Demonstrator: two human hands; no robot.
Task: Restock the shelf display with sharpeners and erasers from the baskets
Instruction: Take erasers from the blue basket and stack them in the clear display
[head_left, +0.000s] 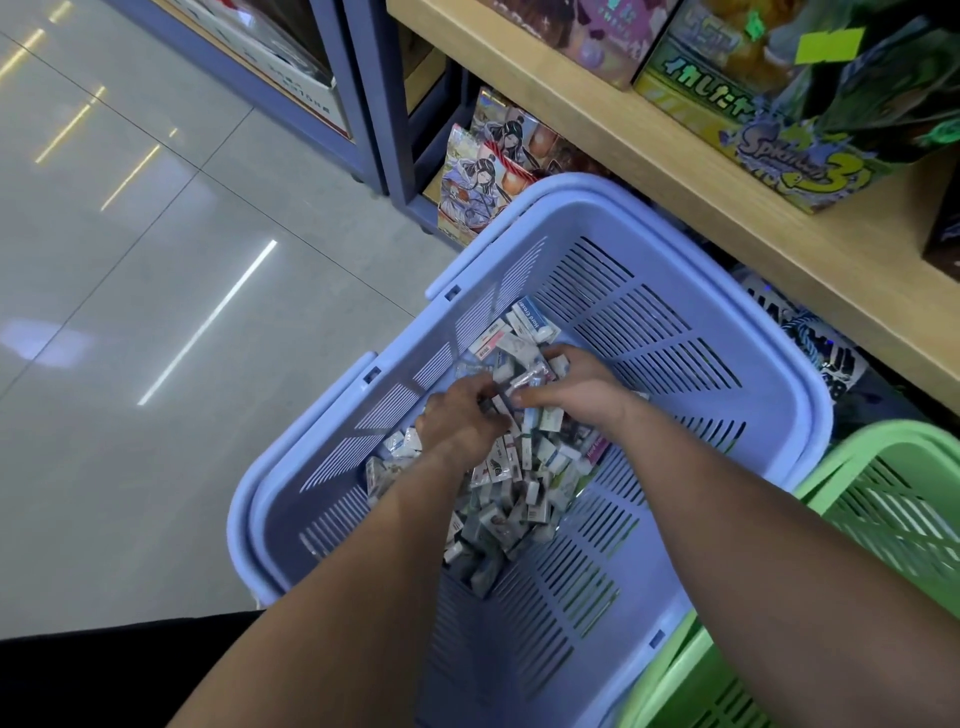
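Both hands are down inside the lilac slotted plastic basket (675, 291), which stands on the pale tiled floor (156, 312) just beside the light wooden shelf board (675, 171). The left hand (462, 421) is curled over the heap of small boxed erasers (519, 483) with its fingers bent around some boxes, and the right hand (576, 387) is closed with its fingertips on a small packet near the top of the heap. How many pieces each hand really holds I cannot tell, because the boxes are small and the fingers hide them.

As I judge it, the task is at an early or middle point: the heap in the lilac basket is large, no eraser is seen on the shelf in this view, and the hands are only gathering. Carrying the pieces to the display is not yet done. A green slotted plastic basket (893, 499) stands touching the lilac one on the right (its contents are not visible, so I cannot say if the sharpeners are there).

For writing: one white and blue eraser box (532, 318) at the far end of the heap reads "Hard Eraser". On the shelf a yellow-green game carton (779, 150) shows the word "Splatoon" with a big 3 and some Japanese letters. Below the shelf stand illustrated card packets (483, 182) with drawn figures; their text is too small to read.
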